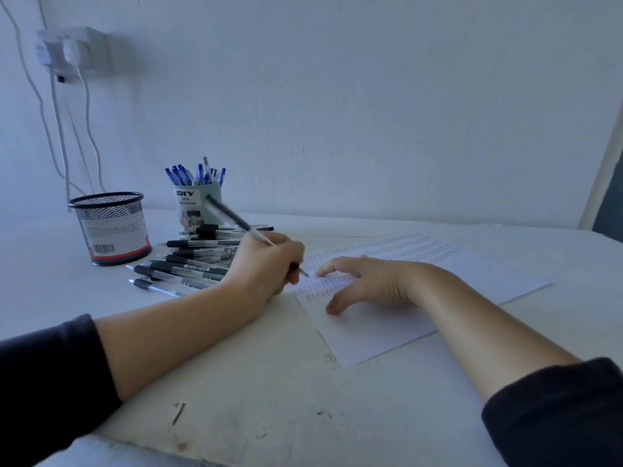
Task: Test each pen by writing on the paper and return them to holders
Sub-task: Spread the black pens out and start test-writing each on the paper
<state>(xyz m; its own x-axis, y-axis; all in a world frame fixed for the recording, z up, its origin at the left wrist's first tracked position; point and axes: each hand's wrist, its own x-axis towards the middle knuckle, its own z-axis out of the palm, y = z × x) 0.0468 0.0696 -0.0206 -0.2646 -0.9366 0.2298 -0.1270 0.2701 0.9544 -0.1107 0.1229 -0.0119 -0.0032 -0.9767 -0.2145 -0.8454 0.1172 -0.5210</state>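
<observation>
My left hand [269,264] grips a black pen [236,219], its tip down on the white paper [377,332] among rows of small scribbles. My right hand [364,281] rests on the paper with fingers spread, pressing it flat. A heap of black pens [195,254] lies on the table left of my left hand. Behind the heap stands a pale green holder [199,205] labelled DIY, full of blue pens. A black mesh holder [113,227] stands further left; I see no pens in it.
The white table [269,382] has scuff marks near its front edge. A wall socket [74,50] with plugs and hanging white cables sits at the upper left. The wall runs close behind the holders.
</observation>
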